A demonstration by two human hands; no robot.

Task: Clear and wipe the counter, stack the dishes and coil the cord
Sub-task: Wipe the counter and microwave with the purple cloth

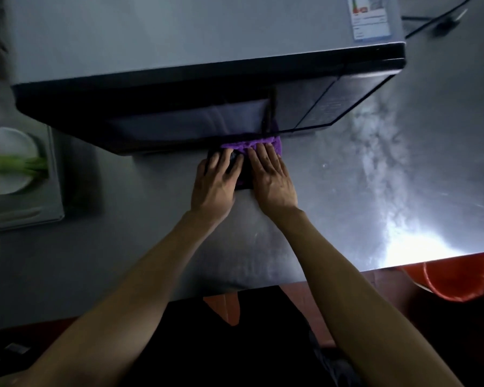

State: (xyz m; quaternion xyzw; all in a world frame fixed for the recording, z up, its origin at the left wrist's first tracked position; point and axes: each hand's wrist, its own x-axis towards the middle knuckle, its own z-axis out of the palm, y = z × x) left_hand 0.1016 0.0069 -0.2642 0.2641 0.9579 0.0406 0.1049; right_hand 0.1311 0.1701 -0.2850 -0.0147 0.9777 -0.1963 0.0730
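A purple cloth (252, 145) lies on the steel counter (347, 191), right against the front foot of a grey microwave (179, 51). My left hand (215, 182) and my right hand (273, 177) lie side by side, fingers spread flat, pressing on the cloth and on a dark part (243, 177) of it between them. My right fingertips rest on the purple fabric. A black cord (430, 23) runs behind the microwave at the top right. A white plate (3, 163) with green stalks (14, 163) sits on a metal tray (25, 213) at the left.
The microwave overhangs the back half of the counter. An orange bucket (458, 277) stands on the floor beyond the counter's near right edge. A bright glare patch (408, 241) lies on the counter's right side.
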